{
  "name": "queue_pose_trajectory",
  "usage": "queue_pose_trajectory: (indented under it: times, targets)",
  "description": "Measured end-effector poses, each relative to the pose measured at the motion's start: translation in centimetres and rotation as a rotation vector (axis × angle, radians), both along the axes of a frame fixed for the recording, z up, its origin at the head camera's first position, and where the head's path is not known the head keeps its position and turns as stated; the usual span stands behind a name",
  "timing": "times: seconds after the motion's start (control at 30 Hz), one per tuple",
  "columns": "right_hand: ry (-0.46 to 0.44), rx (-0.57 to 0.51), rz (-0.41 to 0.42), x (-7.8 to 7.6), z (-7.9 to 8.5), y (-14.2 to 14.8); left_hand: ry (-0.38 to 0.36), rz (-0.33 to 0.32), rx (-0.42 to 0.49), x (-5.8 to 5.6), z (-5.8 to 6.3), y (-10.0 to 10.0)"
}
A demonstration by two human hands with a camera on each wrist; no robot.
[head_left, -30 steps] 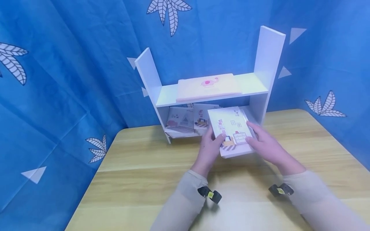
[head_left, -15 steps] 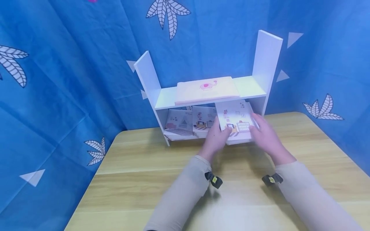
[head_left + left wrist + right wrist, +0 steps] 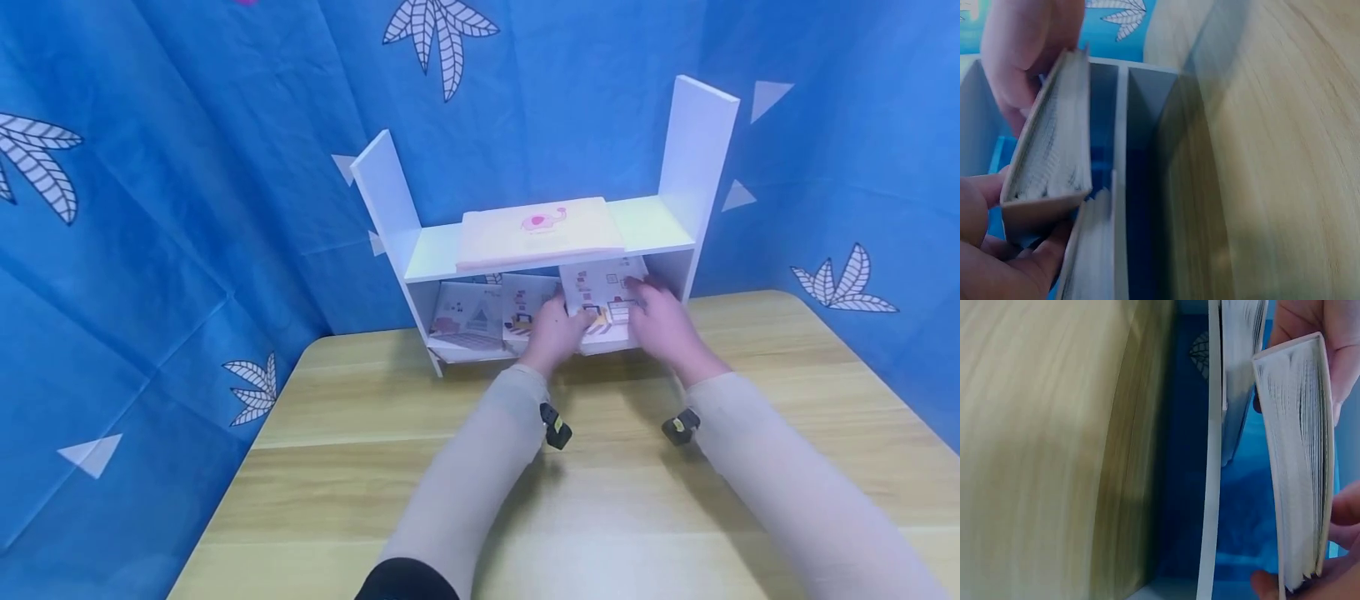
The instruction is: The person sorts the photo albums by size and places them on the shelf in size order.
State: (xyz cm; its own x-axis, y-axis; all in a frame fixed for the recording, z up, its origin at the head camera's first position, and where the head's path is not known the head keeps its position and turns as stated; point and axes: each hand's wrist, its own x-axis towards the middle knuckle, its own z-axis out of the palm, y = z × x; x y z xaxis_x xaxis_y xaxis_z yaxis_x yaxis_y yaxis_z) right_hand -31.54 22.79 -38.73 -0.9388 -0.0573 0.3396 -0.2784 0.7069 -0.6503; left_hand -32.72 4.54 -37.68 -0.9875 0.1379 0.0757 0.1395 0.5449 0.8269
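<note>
A thick book (image 3: 604, 300) with a white cover printed with small furniture drawings lies slanted at the right of the lower shelf level. My left hand (image 3: 555, 335) grips its left side, thumb on the cover. On the other side, my right hand (image 3: 663, 323) pinches the right edge. The left wrist view shows the book's page edges (image 3: 1063, 131) between both hands, above a neighbouring book (image 3: 1094, 250). In the right wrist view, the held book (image 3: 1294, 462) is over the shelf's front board (image 3: 1210, 487), with right fingers (image 3: 1329, 581) around its near end.
The white shelf unit (image 3: 693, 158) stands at the back of the wooden table (image 3: 360, 467). Two similar books, one at the left (image 3: 467, 312) and one in the middle (image 3: 525, 302), lie below. A pink elephant-print booklet (image 3: 540, 237) rests on top. A blue curtain (image 3: 225, 167) hangs behind.
Both hands have carried the book forward, away from the body, and into the right part of the lower shelf level. The other books and the shelf have stayed put.
</note>
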Motion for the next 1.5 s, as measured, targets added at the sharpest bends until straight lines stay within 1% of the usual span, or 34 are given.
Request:
queue_pose_trajectory:
  times: [0.17, 0.23, 0.33, 0.57, 0.63, 0.77, 0.87, 1.0, 1.07, 1.2, 1.37, 1.5]
  targets:
    - [-0.076, -0.004, -0.025, -0.7, 0.3, -0.4, -0.019, 0.031, -0.052, -0.8, -0.6, 0.4]
    - [-0.084, -0.006, -0.031, -0.9, 0.2, -0.6, -0.021, 0.036, -0.062, -0.9, -0.7, 0.4]
    - [-0.087, 0.000, -0.035, -1.3, -0.2, -0.7, -0.008, 0.033, -0.051, -1.1, -0.8, 0.4]
    - [-0.116, 0.008, -0.056, -2.4, -1.6, -0.5, 0.109, 0.030, -0.066, -1.9, -1.4, 0.5]
    - [-0.129, 0.012, -0.058, -2.6, -1.9, -0.4, 0.128, 0.030, -0.066, -2.2, -1.6, 0.5]
    - [-0.132, 0.033, -0.077, -2.9, -2.4, -0.4, 0.153, 0.044, -0.128, -2.7, -1.8, 0.7]
    - [-0.098, 0.072, -0.098, -2.9, -3.0, -0.6, 0.162, 0.060, -0.189, -2.9, -1.9, 0.9]
    - [0.000, 0.150, -0.111, -2.9, -3.9, -0.7, 0.185, 0.090, -0.264, -3.0, -2.2, 0.9]
    - [0.044, 0.183, -0.115, -2.8, -4.4, -0.8, 0.189, 0.095, -0.275, -3.0, -2.4, 0.9]
    - [0.096, 0.220, -0.131, -2.6, -4.8, -0.9, 0.186, 0.084, -0.257, -3.1, -2.8, 1.0]
    - [0.182, 0.274, -0.123, -2.4, -4.4, -1.4, 0.228, 0.070, -0.277, -3.3, -2.9, 0.7]
    - [0.202, 0.310, -0.118, -2.4, -4.3, -1.6, 0.236, 0.067, -0.305, -3.4, -2.8, 0.5]
